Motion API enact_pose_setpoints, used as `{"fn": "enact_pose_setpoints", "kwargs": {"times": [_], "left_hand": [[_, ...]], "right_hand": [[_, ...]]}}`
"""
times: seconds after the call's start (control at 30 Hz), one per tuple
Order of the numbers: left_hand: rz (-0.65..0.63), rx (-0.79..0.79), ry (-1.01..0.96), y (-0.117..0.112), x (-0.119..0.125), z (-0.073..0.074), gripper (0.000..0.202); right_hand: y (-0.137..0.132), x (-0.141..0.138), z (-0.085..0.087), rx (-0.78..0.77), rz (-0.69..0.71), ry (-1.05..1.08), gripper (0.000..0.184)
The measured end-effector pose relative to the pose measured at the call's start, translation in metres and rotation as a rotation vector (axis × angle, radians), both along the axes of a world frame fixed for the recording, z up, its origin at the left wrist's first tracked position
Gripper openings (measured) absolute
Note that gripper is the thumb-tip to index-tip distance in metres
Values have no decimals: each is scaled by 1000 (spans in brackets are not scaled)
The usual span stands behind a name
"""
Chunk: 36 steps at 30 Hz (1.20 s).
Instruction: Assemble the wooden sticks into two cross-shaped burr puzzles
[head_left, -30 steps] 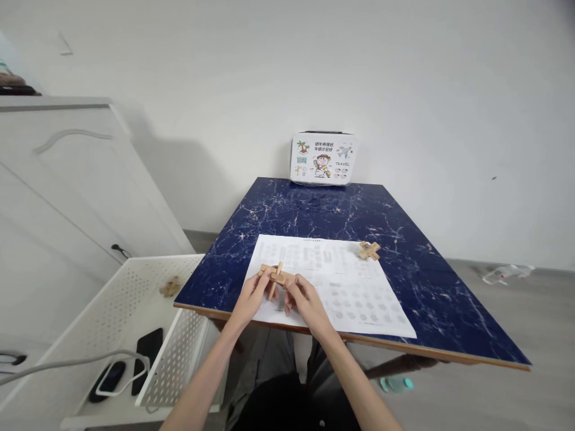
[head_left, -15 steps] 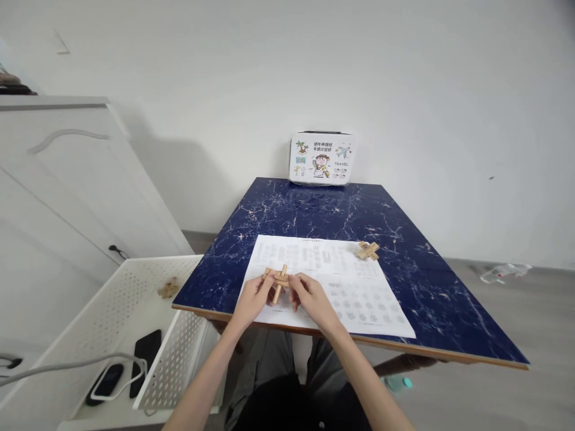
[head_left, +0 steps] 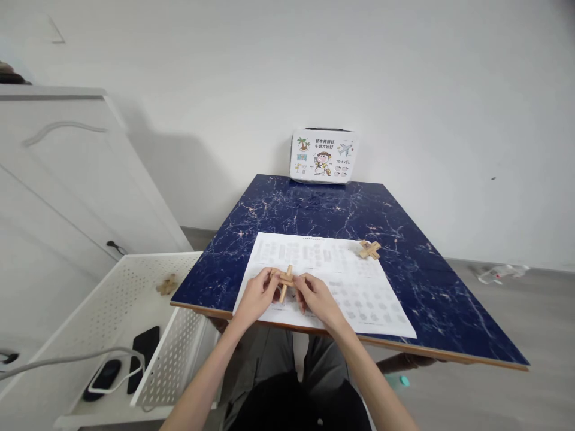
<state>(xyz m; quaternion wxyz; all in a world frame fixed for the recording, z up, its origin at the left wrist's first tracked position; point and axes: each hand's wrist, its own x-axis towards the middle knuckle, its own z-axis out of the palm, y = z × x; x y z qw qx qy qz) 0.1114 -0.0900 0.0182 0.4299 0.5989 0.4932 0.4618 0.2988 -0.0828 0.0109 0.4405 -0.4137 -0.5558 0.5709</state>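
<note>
A small wooden cross-shaped puzzle (head_left: 285, 279) is held up just above a printed white sheet (head_left: 354, 287) on the dark blue marbled table (head_left: 314, 209). My left hand (head_left: 257, 296) pinches its left side and my right hand (head_left: 317, 296) pinches its right side, fingers closed on the sticks. A second wooden cross puzzle (head_left: 369, 249) lies at the sheet's far right corner, apart from both hands.
A white illustrated box (head_left: 322, 155) stands at the table's far edge against the wall. Left of the table is a white perforated tray (head_left: 135, 287) holding a wooden piece (head_left: 166, 285), a black phone (head_left: 141, 355), a black device and a cable. A white cabinet (head_left: 63, 179) stands beyond.
Both hands have shifted slightly right with the puzzle, and the piece between them has turned so one stick now stands more upright.
</note>
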Motion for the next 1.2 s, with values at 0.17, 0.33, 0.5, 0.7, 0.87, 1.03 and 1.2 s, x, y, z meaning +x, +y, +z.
{"fn": "enact_pose_setpoints", "kwargs": {"times": [0.17,0.33,0.5,0.7,0.87,1.03,1.2], "left_hand": [[15,4,34,0,2,0,37],[58,54,66,0,1,-4,42],[75,161,77,-2,-6,0,55],[-146,215,176,-6,-10,5,100],[-246,157,299,-7,-9,7,100],[-295,160,315,-7,-9,7,98],[-265,195,328,-7,-9,4,93]], "right_hand": [[2,0,-6,-24,-13,15,46],[2,1,-8,-19,-21,25,45],[1,3,-9,-16,-31,20,46],[-5,2,-7,17,-33,5,43],[-8,4,-6,27,-18,9,42],[-10,8,-6,24,-17,30,39],[-11,9,-5,5,-12,57,38]]}}
